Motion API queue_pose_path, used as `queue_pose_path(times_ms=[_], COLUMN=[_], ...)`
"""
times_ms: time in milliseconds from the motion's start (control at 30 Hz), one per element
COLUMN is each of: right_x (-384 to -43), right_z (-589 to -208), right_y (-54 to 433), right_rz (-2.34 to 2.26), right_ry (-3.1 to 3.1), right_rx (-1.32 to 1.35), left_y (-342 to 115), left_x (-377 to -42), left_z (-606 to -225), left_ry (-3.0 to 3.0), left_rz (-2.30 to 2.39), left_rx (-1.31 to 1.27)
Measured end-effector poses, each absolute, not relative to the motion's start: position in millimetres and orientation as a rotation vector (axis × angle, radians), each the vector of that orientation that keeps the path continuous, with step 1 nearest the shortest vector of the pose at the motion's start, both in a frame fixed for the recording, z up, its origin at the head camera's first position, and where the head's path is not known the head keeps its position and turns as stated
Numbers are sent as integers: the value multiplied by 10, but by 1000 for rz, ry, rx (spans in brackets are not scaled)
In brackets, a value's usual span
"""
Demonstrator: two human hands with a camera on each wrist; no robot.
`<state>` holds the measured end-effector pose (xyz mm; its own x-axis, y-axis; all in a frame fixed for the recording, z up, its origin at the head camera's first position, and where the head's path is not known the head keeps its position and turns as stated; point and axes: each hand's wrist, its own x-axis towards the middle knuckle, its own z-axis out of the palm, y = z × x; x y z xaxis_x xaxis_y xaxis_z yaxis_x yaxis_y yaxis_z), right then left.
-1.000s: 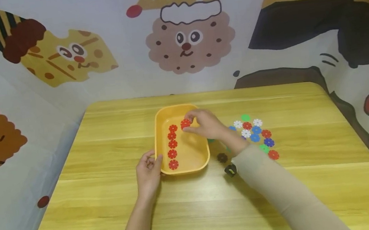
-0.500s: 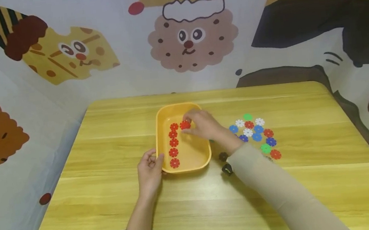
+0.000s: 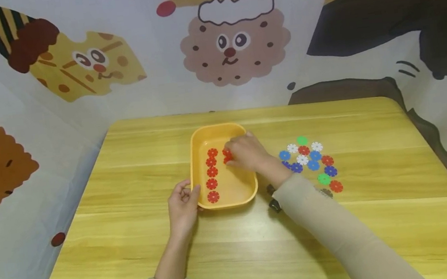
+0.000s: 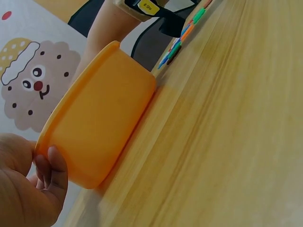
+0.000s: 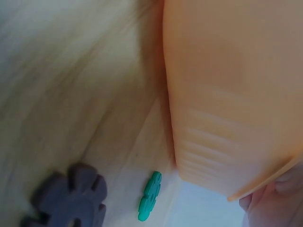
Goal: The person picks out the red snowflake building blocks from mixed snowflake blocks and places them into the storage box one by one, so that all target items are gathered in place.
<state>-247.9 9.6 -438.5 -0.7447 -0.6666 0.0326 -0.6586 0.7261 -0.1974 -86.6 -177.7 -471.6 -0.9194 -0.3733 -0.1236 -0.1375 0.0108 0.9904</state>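
A yellow-orange plastic tray [image 3: 235, 186] stands on the table. My left hand [image 3: 182, 208] grips its left rim, with the thumb over the edge; in the left wrist view the fingers [image 4: 57, 177] curl against the outer wall. Inside, several red snowflake discs [image 3: 212, 172] lie in a column along the left side. My right hand [image 3: 247, 153] reaches over the right rim and pinches a red snowflake disc [image 3: 227, 158] near the far right of the tray. Another bit of red shows just beyond it, partly hidden by the fingers.
Right of the tray lie several loose snowflake discs [image 3: 302, 160] in white, blue, green and red. A dark brown disc [image 5: 71, 201] and a green disc [image 5: 150, 196] are close to the tray's right wall. A printed cloth [image 3: 153, 106] hangs behind the wooden table [image 3: 127, 169].
My right hand has lowered and shifted slightly toward me inside the tray, and red now shows at two spots by its fingers. The left hand keeps its grip; the view has shifted slightly.
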Motion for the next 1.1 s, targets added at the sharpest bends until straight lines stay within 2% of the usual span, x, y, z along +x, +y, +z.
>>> queue_pose_path(times_ms=[500, 1100], right_x=[-2448, -2455], right_z=[-4371, -4500], right_y=[440, 1126], right_rz=[-1200, -1295], right_ry=[2785, 2885], right_rx=[-1121, -954], left_y=[-1757, -1769], left_x=[-882, -855], left_z=[-4704, -4698], left_ry=[-2110, -2112], left_rz=[-2038, -2023], left_rx=[541, 543])
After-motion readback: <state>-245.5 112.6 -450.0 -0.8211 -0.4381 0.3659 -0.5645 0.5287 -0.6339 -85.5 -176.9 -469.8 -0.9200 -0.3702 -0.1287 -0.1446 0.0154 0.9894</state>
